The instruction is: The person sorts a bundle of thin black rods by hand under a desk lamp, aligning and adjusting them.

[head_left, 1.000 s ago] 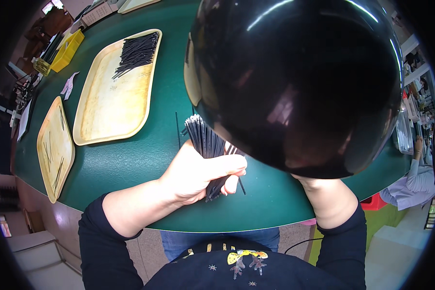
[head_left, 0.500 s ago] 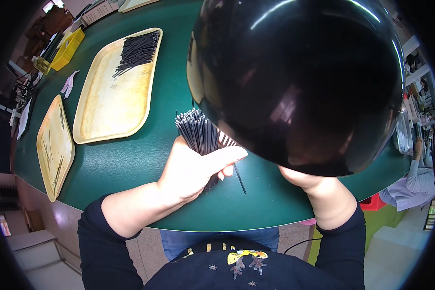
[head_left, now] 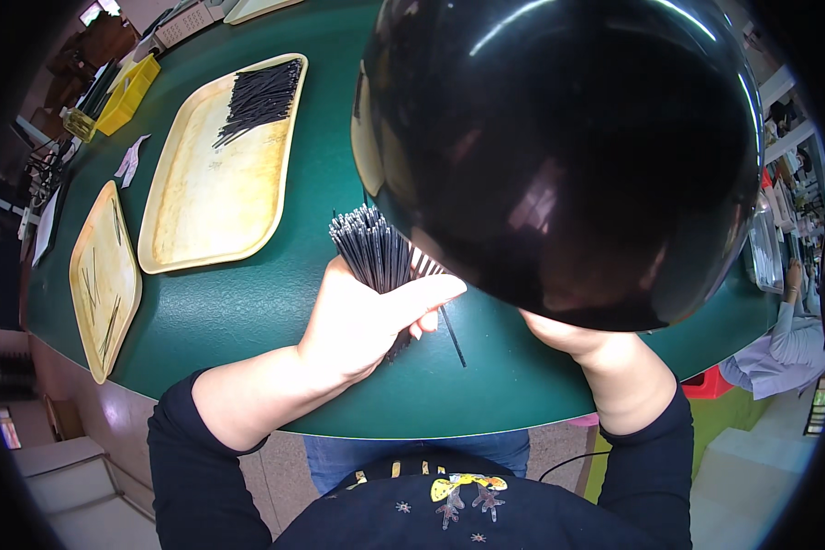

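A thick bundle of thin black wire-like strands with silvery tips (head_left: 373,247) stands in the grip of my left hand (head_left: 339,316). The fingers wrap round it, and the thumb stretches to the right across it. A few strands fan apart beside the thumb, running under the edge of a large glossy black dome (head_left: 559,165) that looks like a lamp shade. One strand (head_left: 453,337) sticks out below the thumb, slanting toward me. The dome hides the fingers of my right hand (head_left: 577,337); only its heel and wrist show.
On the green table (head_left: 220,321), a large cream tray (head_left: 213,183) bears a pile of black strands (head_left: 264,96). A smaller cream tray (head_left: 87,275) with a few strands reaches the left edge. Behind stands a yellow bin (head_left: 128,93). Another person's sleeve (head_left: 793,339) shows far right.
The dome and both hands have shifted very slightly left in the picture. My left hand keeps its grip on the bundle.
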Available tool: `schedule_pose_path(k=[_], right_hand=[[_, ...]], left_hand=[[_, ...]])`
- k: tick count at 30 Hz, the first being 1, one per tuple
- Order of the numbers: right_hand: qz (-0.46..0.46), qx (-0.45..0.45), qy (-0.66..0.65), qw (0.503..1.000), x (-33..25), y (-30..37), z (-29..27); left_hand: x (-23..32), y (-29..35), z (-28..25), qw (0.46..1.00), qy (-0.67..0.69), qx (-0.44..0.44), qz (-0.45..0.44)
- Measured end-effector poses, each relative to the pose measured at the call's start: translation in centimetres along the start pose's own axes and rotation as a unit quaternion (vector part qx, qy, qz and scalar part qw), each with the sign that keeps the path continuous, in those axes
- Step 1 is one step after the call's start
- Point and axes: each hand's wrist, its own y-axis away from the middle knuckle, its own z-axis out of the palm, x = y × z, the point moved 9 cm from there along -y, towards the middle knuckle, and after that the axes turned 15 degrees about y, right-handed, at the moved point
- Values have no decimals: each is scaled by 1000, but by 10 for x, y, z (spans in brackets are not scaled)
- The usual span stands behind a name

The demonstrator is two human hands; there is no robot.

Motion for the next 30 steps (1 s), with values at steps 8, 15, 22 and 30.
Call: schedule_pose_path(k=[8, 15, 22, 30], right_hand=[[19, -37, 110, 993, -20, -11, -9], [47, -45, 63, 996, -12, -8, -6], [106, -8, -110, 988, 17, 9, 5], [174, -142, -93, 970, 28, 22, 23]], left_hand=[[1, -1, 6, 999, -18, -31, 29], [-7, 2, 11, 994, 77, -20, -79], [-19, 3, 6, 987, 78, -5, -139], [-26, 4, 10, 973, 139, -35, -182]])
